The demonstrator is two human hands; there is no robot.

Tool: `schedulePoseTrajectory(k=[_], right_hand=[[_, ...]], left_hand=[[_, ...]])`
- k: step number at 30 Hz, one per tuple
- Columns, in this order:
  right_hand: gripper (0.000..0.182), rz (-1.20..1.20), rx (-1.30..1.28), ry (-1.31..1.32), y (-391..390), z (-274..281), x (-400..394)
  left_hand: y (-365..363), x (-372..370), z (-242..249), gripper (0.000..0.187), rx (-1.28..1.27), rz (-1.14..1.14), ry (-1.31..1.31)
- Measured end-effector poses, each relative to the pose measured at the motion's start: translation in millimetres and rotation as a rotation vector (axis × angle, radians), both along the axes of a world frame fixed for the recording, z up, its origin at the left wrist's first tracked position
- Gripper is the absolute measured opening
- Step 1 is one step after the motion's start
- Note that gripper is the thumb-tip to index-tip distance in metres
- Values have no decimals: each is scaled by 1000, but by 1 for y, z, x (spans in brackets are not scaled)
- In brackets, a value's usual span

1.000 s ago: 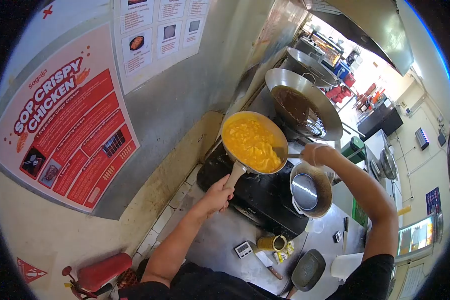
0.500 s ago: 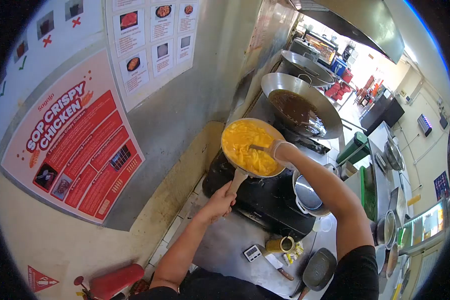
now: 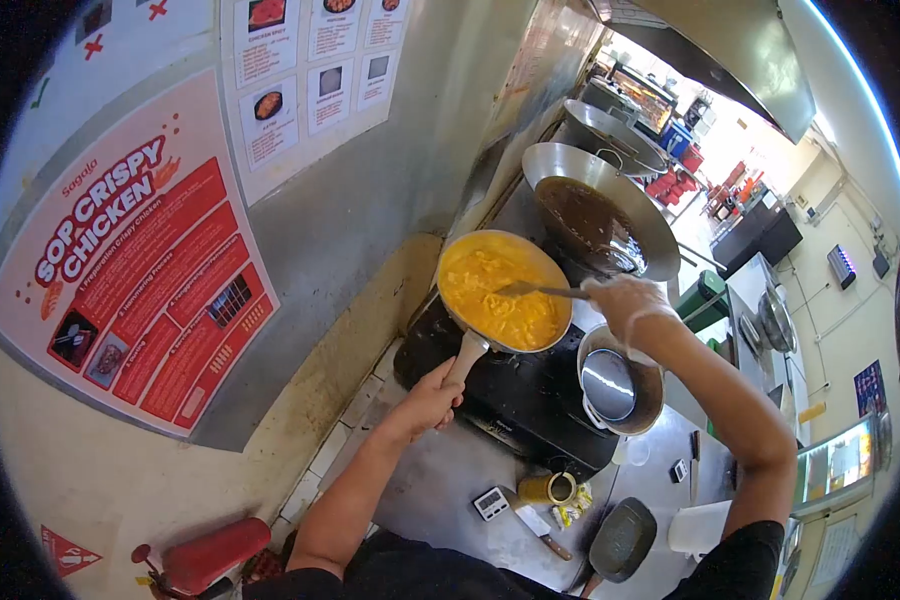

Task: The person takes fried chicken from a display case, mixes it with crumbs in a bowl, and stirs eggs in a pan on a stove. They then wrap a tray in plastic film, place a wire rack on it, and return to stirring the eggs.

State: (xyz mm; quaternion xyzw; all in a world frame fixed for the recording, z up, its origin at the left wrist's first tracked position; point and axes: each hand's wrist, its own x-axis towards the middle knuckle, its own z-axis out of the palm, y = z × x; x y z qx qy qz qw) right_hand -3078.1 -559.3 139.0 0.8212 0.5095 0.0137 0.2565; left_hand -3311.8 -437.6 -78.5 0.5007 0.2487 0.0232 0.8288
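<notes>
My left hand point(image 3: 430, 402) is wrapped round the pale handle point(image 3: 466, 358) of a frying pan point(image 3: 525, 349) on a black stove point(image 3: 515, 400). Bright yellow, lumpy egg mixture point(image 3: 490, 275), partly liquid, fills the pan. From the right, my right hand point(image 3: 628, 310), in a clear plastic glove, grips a spatula point(image 3: 560, 292). Its blade dips into the egg near the middle of the pan.
Behind the pan stands a wide wok point(image 3: 660, 250) of dark liquid. A pot point(image 3: 650, 400) sits right of the pan. Nearer me lie a digital timer point(image 3: 491, 503), a knife point(image 3: 530, 520), a can point(image 3: 540, 488) and a rectangular pan point(image 3: 623, 540). A wall point(image 3: 370, 180) borders the left.
My right hand has drawn back to the right, and the spatula now lies flatter across the egg. The egg looks more spread out and runny. My left hand keeps its hold.
</notes>
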Motion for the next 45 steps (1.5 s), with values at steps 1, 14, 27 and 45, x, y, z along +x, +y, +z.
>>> schedulePoseTrajectory(k=[1,14,27,45], right_hand=[[21,-7,-20,16,-10,5,-6],[24,-58,40,302,-35,-79,-50],[22,-74,-29,174,83,-78,-11],[23,-33,-262,212,-31,-52,0]], left_hand=[[1,1,-1,63,-10,1,-1],[-2,3,-2,62,31,-3,38],[1,4,-4,64,68,-17,38],[-1,1,10,59,111,-30,59]])
